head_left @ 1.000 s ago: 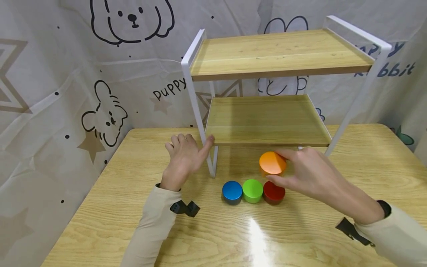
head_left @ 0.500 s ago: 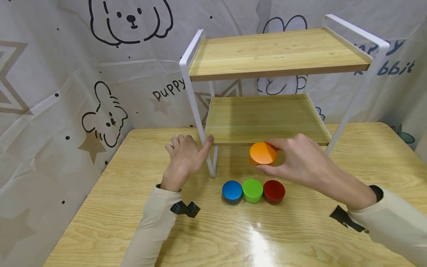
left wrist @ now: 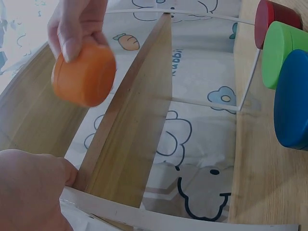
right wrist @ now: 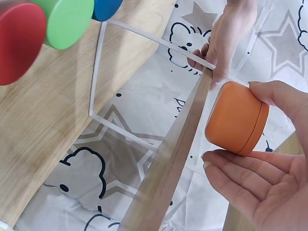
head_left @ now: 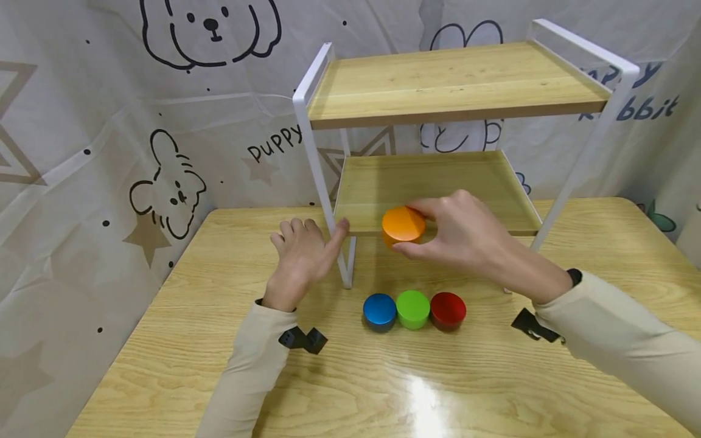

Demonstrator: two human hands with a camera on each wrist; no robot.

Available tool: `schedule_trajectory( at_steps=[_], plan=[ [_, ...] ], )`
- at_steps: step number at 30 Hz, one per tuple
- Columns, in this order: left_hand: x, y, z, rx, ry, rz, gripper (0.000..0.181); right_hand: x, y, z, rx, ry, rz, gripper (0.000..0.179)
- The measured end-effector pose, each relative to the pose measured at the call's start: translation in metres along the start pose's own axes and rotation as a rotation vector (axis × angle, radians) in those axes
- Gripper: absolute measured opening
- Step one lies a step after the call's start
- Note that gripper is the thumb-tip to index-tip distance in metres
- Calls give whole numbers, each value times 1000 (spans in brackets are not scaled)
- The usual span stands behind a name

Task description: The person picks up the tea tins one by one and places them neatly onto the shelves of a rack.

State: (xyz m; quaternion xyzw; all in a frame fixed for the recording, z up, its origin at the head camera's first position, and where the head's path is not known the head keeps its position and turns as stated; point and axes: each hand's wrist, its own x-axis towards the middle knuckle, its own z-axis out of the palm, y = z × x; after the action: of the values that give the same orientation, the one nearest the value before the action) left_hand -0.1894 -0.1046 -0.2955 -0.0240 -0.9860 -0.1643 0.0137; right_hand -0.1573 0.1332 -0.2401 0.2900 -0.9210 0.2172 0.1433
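Right arm extended, right hand (head_left: 470, 236) pinching orange round lidded jar (head_left: 403, 225) near lower shelf (head_left: 378, 182) of 2-tier rack (head_left: 460, 82); left hand (head_left: 301, 255) loosely spread, thumb touching shelf corner.

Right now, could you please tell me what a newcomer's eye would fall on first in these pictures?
Probably the bright orange round container, held in the right hand near the front edge of the rack's lower shelf. Next come the blue, green and red containers, lined up on the table in front of the rack.
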Motion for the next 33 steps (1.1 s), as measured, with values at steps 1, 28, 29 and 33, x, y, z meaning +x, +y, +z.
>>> schedule_trajectory(
  at_steps=[1, 28, 29, 33],
  plan=[
    [0, 0, 0, 0, 3, 1, 75, 3, 0, 1, 0, 0, -6, 42],
    [1, -1, 1, 22, 0, -19, 84, 62, -5, 21, 106, -98, 18, 36],
    [1, -1, 1, 24, -2, -19, 84, 62, -5, 22, 102, -97, 20, 37],
    [2, 0, 1, 28, -11, -22, 84, 63, -3, 23, 92, -94, 25, 38]
  ],
)
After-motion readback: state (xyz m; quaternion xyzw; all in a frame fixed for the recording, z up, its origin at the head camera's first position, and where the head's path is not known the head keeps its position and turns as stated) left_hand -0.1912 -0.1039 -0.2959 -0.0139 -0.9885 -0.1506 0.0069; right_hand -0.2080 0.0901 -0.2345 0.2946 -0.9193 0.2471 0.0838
